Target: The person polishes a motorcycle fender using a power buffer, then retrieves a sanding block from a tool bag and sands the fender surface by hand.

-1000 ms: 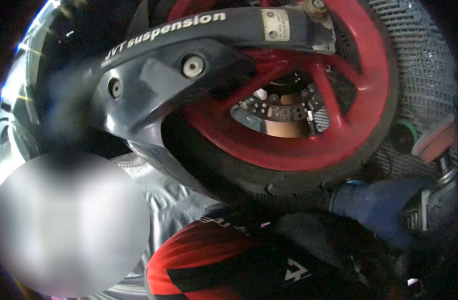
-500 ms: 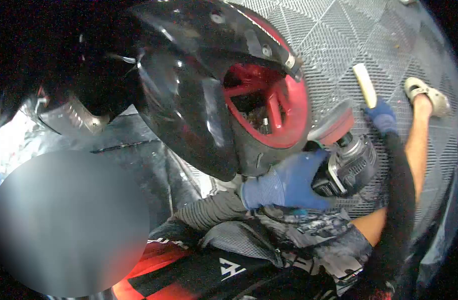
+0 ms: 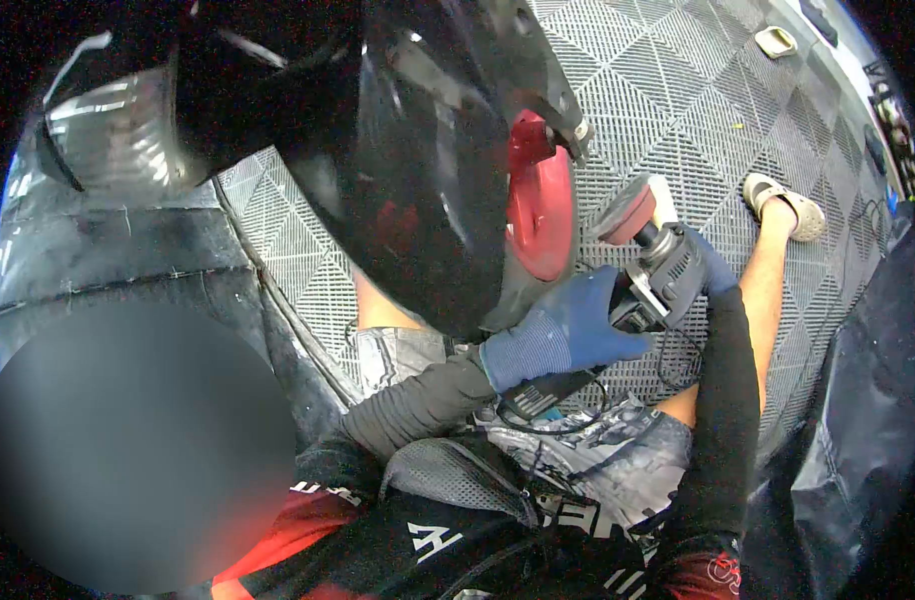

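Observation:
My left hand (image 3: pixel 573 325), in a blue glove, is closed around the rear of a dark polisher (image 3: pixel 673 275) with a round reddish pad (image 3: pixel 626 213). My right hand (image 3: pixel 716 268), also gloved, is beside the polisher's far side, partly hidden behind it. From that hand a pale stick-like object (image 3: pixel 664 198) extends up behind the pad. To the left of the pad stands a motorcycle's red wheel (image 3: pixel 543 220), with a glossy black body panel (image 3: pixel 408 170) over much of it.
Grey grid floor tiles (image 3: pixel 638 110) lie around the wheel. My foot in a beige clog (image 3: pixel 803 210) is at the right, and another beige shoe (image 3: pixel 776 41) lies farther off. A black cable (image 3: pixel 668 375) hangs near my lap. Dark sheeting (image 3: pixel 128 250) covers the left side.
The view has swung away from the wheel and now shows my body and the floor. Since half a second ago, my right hand with the pale object has come in beside the polisher.

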The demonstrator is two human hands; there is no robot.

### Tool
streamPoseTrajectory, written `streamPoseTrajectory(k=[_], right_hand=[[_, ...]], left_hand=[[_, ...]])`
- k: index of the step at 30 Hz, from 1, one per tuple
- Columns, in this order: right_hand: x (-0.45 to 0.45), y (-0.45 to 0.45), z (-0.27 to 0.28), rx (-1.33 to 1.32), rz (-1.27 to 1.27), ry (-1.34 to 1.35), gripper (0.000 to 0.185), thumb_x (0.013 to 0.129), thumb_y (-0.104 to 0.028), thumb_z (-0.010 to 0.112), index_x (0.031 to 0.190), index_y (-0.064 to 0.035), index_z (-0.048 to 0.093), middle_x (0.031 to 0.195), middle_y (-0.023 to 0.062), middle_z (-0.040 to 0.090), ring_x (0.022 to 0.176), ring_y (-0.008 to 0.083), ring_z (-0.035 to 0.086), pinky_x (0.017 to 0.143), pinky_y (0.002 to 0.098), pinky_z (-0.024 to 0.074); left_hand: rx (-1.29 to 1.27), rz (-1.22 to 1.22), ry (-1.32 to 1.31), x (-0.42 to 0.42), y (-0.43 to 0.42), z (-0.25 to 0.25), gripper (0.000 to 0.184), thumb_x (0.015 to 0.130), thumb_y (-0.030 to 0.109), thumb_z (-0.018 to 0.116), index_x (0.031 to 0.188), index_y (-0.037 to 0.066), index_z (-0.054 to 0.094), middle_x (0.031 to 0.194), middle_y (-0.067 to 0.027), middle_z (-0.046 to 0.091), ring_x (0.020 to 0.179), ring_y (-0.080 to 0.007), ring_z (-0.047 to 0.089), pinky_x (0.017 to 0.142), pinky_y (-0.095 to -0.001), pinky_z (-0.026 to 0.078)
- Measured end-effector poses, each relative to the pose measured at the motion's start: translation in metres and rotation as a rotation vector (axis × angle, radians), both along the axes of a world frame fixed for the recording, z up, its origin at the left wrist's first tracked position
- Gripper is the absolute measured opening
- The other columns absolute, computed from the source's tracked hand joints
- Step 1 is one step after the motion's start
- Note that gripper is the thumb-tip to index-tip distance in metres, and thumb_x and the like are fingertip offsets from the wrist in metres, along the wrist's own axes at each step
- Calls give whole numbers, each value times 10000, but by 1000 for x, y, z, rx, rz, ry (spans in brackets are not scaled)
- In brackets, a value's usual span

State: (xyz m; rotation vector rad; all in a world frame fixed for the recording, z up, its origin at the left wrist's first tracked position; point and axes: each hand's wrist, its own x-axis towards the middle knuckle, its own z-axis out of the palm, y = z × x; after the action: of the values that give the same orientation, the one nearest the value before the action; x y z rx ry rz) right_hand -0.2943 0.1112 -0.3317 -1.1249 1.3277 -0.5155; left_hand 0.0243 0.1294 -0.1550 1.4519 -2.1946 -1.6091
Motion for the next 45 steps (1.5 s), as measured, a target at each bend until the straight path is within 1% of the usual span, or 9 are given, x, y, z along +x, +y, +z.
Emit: streamPoseTrajectory(k=[4, 8, 17, 23, 33, 35, 39, 41, 45], right_hand=[[8, -3, 27, 532, -638, -675, 297, 1004, -291, 623, 1178, -56, 676, 1067, 71, 711, 937, 192, 675, 895, 339, 551], [32, -14, 117, -303, -672, -406, 334, 965, -269, 678, 1159, 2, 649, 975, 68, 694, 866, 209, 674, 811, 337, 558], [124, -22, 281, -713, -686, -446, 471, 993, -247, 674, 1358, 34, 576, 1302, 183, 666, 1201, 296, 652, 1078, 442, 492], [206, -32, 286, -901, -706, -405, 508, 982, -208, 685, 1394, 41, 524, 1324, 225, 643, 1236, 308, 627, 1123, 434, 462], [218, -49, 274, -893, -868, -678, 283, 951, -174, 732, 1154, 12, 668, 1076, 99, 721, 962, 219, 706, 879, 362, 591], [214, -46, 268, -866, -777, -648, 453, 1015, -277, 656, 1329, 37, 571, 1269, 197, 657, 1192, 307, 638, 1088, 458, 488], [209, -47, 261, -801, -806, -693, 453, 1012, -295, 662, 1318, 29, 583, 1251, 181, 661, 1193, 294, 634, 1097, 457, 474], [217, -45, 273, -822, -870, -726, 384, 924, -242, 768, 1181, 15, 640, 1079, 115, 717, 935, 234, 727, 872, 363, 602], [219, -49, 272, -811, -896, -810, 417, 924, -259, 768, 1193, 23, 622, 1082, 121, 713, 945, 245, 732, 881, 364, 606]], left_hand=[[-75, -123, 106, 5, 6, -6, 922, 728, 596, 813, 1332, -40, 527, 1129, -280, 684, 1059, -423, 682, 957, -483, 541], [-88, -304, 230, 14, 24, -13, 944, 710, 586, 813, 1341, -49, 512, 1163, -295, 671, 1065, -444, 667, 969, -490, 533], [-41, -292, -7, 43, 107, -102, 789, 702, 579, 817, 1174, -18, 613, 1090, -254, 699, 1007, -439, 687, 907, -511, 547], [-93, -396, -254, 42, 92, -141, 626, 629, 353, 943, 1092, 24, 681, 1062, -216, 727, 993, -387, 715, 875, -483, 573], [-133, -381, -308, 43, 94, -176, 630, 635, 336, 953, 1106, 10, 690, 1080, -216, 731, 992, -376, 724, 862, -466, 584], [-110, -377, -351, 41, 94, -175, 619, 644, 343, 950, 1106, 18, 695, 1105, -209, 734, 1004, -372, 725, 868, -469, 587], [-109, -367, -392, 41, 99, -181, 614, 650, 363, 947, 1101, 23, 706, 1117, -196, 739, 1023, -355, 729, 875, -459, 591], [-103, -377, -400, 43, 101, -185, 627, 652, 380, 946, 1116, 29, 714, 1128, -189, 741, 1039, -339, 732, 875, -444, 594], [-81, -450, -467, 39, 99, -196, 644, 652, 387, 948, 1140, 34, 720, 1124, -182, 738, 1035, -327, 734, 876, -431, 596]])
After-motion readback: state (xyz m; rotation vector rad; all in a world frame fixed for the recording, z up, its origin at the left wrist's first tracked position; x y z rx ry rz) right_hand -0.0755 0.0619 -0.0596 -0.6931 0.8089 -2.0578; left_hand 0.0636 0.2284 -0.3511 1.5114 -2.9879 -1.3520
